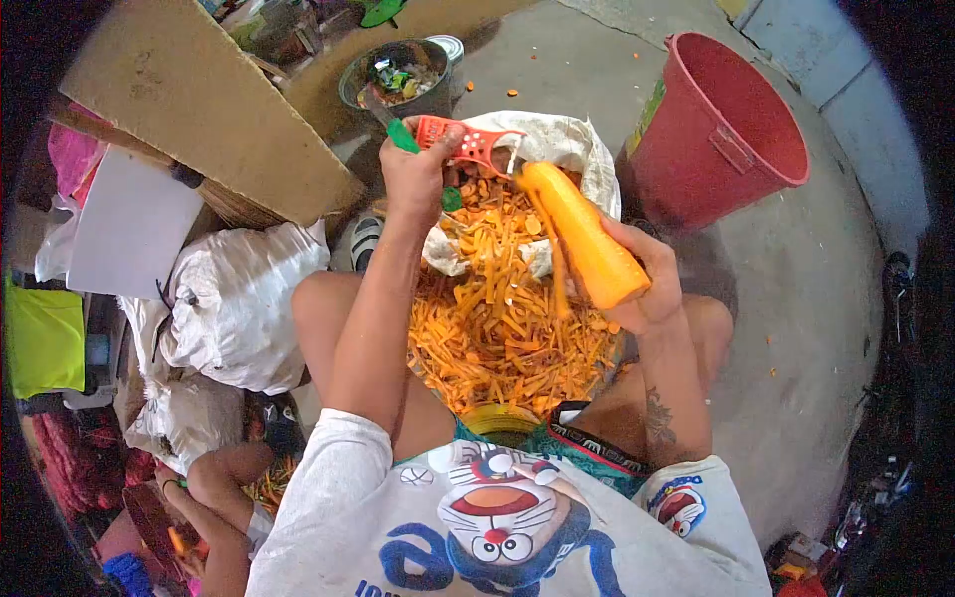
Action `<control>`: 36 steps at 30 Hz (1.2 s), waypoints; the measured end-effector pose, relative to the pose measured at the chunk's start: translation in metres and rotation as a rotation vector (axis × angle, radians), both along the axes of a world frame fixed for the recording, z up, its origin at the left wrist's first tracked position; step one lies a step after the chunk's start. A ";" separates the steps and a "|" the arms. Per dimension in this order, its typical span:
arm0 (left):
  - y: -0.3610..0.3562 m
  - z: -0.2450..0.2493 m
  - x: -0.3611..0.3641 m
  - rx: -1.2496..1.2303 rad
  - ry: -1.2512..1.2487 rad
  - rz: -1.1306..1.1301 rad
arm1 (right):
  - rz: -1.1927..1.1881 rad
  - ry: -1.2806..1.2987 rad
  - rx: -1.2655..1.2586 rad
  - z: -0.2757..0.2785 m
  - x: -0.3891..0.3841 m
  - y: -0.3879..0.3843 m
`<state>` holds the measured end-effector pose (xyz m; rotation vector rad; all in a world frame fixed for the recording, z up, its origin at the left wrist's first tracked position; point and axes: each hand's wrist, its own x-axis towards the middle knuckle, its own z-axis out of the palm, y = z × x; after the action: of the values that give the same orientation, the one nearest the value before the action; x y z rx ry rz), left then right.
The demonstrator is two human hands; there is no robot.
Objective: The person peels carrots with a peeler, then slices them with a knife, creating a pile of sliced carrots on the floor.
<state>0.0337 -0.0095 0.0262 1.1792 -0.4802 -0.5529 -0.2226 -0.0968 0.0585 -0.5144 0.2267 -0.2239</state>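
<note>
A large orange carrot, its surface peeled smooth, lies in my right hand, whose fingers wrap round its thick lower end. My left hand is closed on a red peeler and a knife with a green handle, its blade pointing up and left. The peeler's head is close to the carrot's upper tip; whether they touch I cannot tell. Below both hands, a heap of orange peelings fills the space between the legs, reaching up to an open white sack.
A red bucket stands at the upper right. A dark bin with scraps sits at the top. Cardboard and full white sacks are on the left. Another person's arm and knee show at the lower left.
</note>
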 end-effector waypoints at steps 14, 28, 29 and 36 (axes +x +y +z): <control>0.008 0.002 -0.014 0.068 -0.125 0.009 | -0.111 0.094 -0.002 -0.011 0.007 -0.004; 0.018 0.023 -0.063 0.069 -0.184 -0.198 | -0.075 0.099 -0.103 -0.004 0.005 -0.009; 0.014 0.021 -0.060 0.052 -0.264 -0.162 | -0.021 0.064 -0.135 0.002 0.005 -0.005; 0.005 0.001 -0.012 0.092 -0.146 0.061 | -0.043 0.056 -0.025 -0.018 0.006 -0.015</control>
<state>0.0213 -0.0042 0.0276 1.3241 -0.5459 -0.4417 -0.2164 -0.1116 0.0409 -0.5417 0.2901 -0.2551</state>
